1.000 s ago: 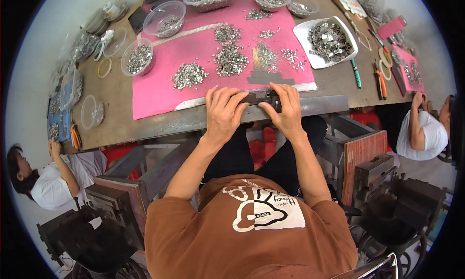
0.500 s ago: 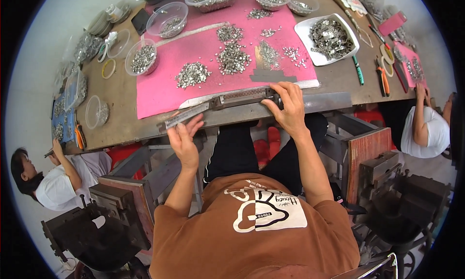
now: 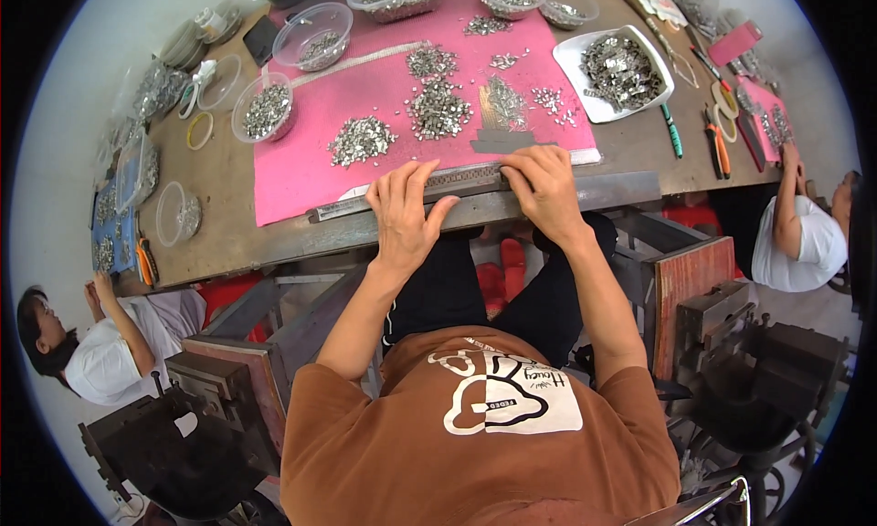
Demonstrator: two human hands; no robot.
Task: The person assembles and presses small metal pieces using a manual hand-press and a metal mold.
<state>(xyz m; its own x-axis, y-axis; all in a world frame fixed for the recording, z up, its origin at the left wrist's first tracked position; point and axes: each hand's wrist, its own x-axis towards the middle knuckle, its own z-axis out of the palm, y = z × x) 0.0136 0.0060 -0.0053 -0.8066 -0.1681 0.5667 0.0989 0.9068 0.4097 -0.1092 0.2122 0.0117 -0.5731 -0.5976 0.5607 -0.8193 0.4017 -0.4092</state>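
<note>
Your left hand (image 3: 405,214), thumb wide, and right hand (image 3: 545,195) (can't tell its grip) touch the metal bar (image 3: 468,177) set lengthwise along the surface's (image 3: 219,190) near edge.

The right hand (image 3: 545,197) hides part of the metal bar (image 3: 470,176); the top edge crops a clear tub (image 3: 402,14).

Before me runs a wide brown-topped bench (image 3: 212,195) on a dark metal frame (image 3: 315,311). A pale, plain wall (image 3: 66,152) rises beyond its left end. I have a red stool (image 3: 230,293) to my left, a reddish wooden panel (image 3: 694,289) at my right, light-coloured floor (image 3: 811,316) beyond, and even light throughout.
</note>
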